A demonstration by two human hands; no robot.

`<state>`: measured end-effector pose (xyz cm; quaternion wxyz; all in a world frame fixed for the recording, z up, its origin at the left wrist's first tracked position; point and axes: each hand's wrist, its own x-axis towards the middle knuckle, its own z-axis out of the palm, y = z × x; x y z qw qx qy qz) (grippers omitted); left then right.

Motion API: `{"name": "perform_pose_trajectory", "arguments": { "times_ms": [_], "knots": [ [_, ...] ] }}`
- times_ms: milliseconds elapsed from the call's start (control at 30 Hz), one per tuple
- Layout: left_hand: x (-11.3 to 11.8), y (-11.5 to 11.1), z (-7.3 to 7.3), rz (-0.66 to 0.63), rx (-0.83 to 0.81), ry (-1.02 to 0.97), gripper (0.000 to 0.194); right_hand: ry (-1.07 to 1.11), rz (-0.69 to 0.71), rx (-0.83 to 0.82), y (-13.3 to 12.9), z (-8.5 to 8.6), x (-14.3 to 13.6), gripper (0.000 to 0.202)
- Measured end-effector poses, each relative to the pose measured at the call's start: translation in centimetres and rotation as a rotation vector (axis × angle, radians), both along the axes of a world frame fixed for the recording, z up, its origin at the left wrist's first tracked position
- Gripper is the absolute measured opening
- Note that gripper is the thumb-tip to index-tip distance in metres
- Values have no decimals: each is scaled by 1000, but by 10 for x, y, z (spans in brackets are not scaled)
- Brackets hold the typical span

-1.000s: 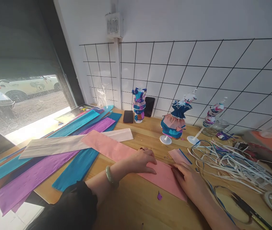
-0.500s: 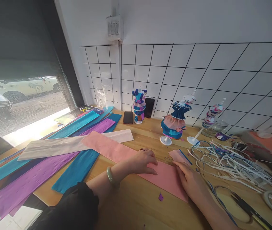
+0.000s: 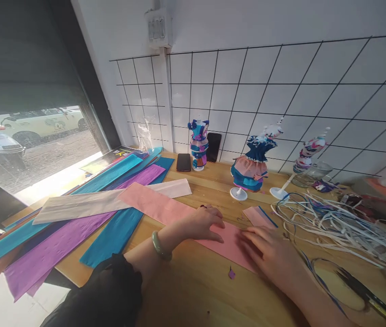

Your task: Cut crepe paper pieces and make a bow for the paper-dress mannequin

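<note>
A long pink crepe-paper strip lies slantwise across the wooden table. My left hand rests on its middle, fingers curved and apart, with a jade-coloured bangle on the wrist. Over the strip's right end, my right hand lies with fingers stretched out, covering that end. Just beyond those fingertips sits a short pink piece with a blue edge. A tiny purple scrap is on the wood in front of the strip.
Blue, purple and cream strips overlap at left. Small dressed mannequins, including one in a pink-and-blue skirt, stand along the wall. Tangled white cords and scissors lie at right. A phone is at the back.
My right hand has slid inward over the strip's right end, towards my left hand. My left hand stays on the strip's middle. The camera view has shifted slightly.
</note>
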<state>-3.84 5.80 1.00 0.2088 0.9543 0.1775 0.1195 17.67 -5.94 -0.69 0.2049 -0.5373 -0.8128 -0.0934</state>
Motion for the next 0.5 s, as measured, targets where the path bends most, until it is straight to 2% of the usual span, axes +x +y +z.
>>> {"name": "perform_pose_trajectory", "arguments": {
  "times_ms": [100,200,333,500],
  "knots": [
    [0,-1,1,-11,28,-6,29,-129,80,55,-6,-1,-13,26],
    [0,-3,2,-26,58,6,26,-182,74,84,-6,-10,-17,38],
    [0,-5,5,-23,78,16,23,-131,64,100,-2,-21,-8,47],
    [-1,-7,9,-52,128,51,32,-58,38,100,0,-20,2,43]
  ]
}}
